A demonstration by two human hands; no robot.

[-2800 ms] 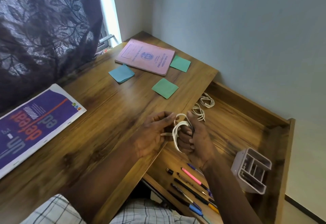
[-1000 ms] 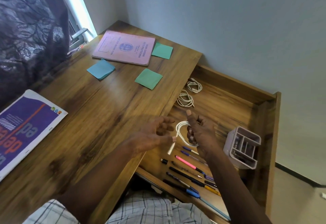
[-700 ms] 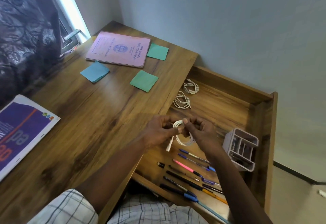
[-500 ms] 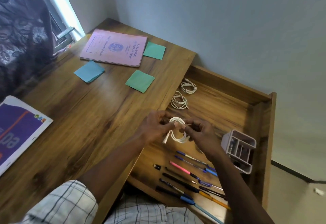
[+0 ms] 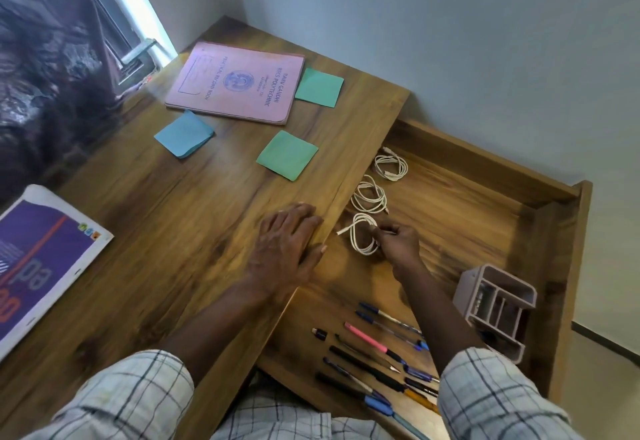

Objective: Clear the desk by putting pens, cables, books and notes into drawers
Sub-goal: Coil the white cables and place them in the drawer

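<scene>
Daylight from window strip (image 5: 138, 13) at upper left, blown out to white. Soft, even brightness across desk (image 5: 166, 231); pale sheen on wood near pink book (image 5: 235, 83). Dim at dark curtain (image 5: 41, 58), detail muddy. Faint soft shadow on open drawer (image 5: 460, 218) floor beneath right hand (image 5: 398, 244). No hard shadows elsewhere. Slight motion blur on left hand (image 5: 287, 249) and checked sleeves (image 5: 491, 394); print on book cover legible, so centre fairly sharp. Wide-angle bending: wall corner and drawer edges lean outward toward frame borders. Magazine (image 5: 38, 263) at left edge smeared, lettering soft.
</scene>
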